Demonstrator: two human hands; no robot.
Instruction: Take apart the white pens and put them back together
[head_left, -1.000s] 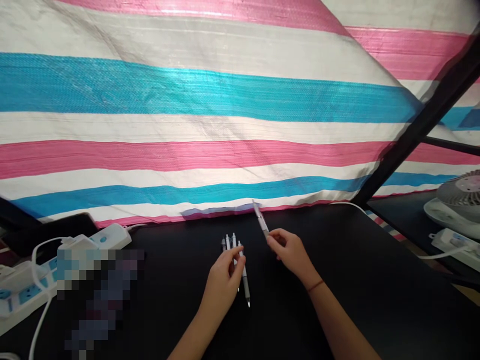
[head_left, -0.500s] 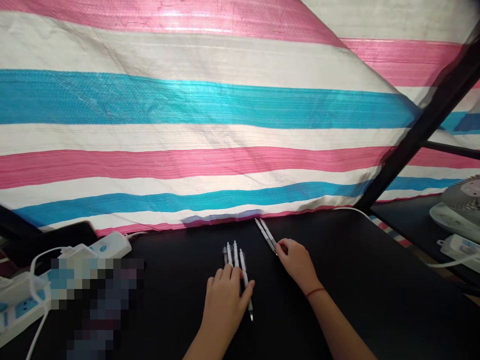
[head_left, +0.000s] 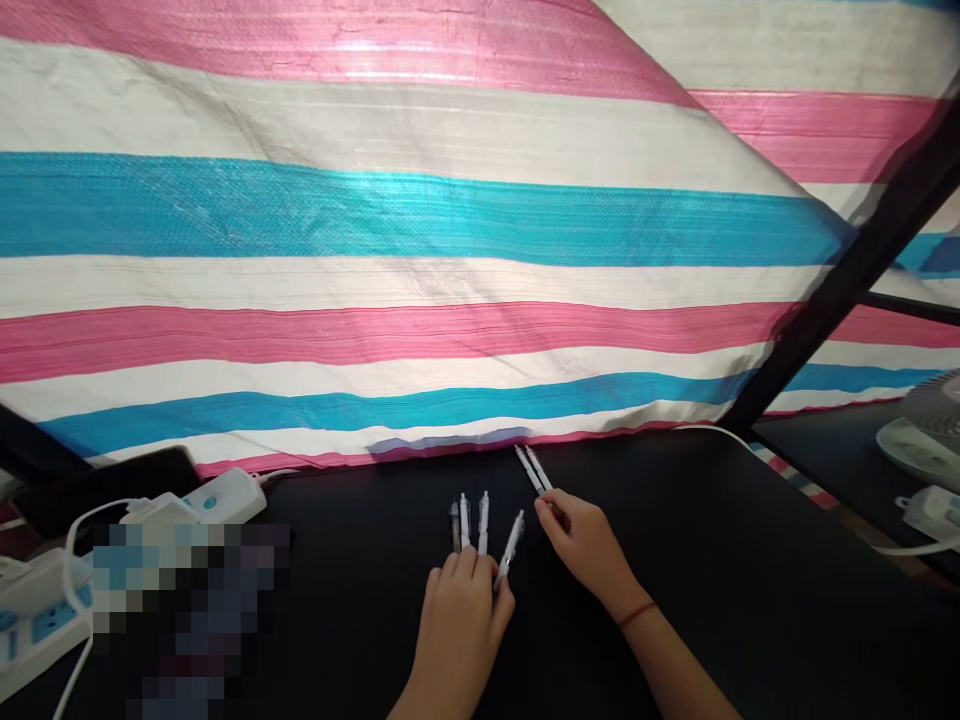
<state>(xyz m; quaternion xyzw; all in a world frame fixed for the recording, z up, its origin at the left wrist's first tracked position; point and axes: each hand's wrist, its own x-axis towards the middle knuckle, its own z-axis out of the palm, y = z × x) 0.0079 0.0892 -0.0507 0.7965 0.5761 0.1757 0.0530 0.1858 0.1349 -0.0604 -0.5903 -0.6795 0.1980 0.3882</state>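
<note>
My left hand (head_left: pixel 461 620) is over a small row of pens on the black tabletop, its fingers covering their lower ends. A white pen (head_left: pixel 513 540) leans to the right, pinched between its thumb and forefinger. Beside it lie two more white pens, one (head_left: pixel 484 522) nearer and one (head_left: pixel 464 520) further left, plus a dark clear-bodied pen (head_left: pixel 454 527). Further right, my right hand (head_left: pixel 589 550) closes its fingers on the near ends of a pair of white pens (head_left: pixel 534 468) lying side by side. Those near ends are hidden.
White power strips (head_left: pixel 225 497) with cables and a dark phone-like slab (head_left: pixel 112 485) occupy the left. Behind the black table (head_left: pixel 337 560) hangs a striped tarp (head_left: pixel 420 330). A black metal post (head_left: pixel 817 320) and a fan (head_left: pixel 926 430) stand at right.
The rightmost pen at my left hand has swung from lying nearly straight to leaning right, with its tip now hidden. My right hand has shifted slightly over the pair of pens.
</note>
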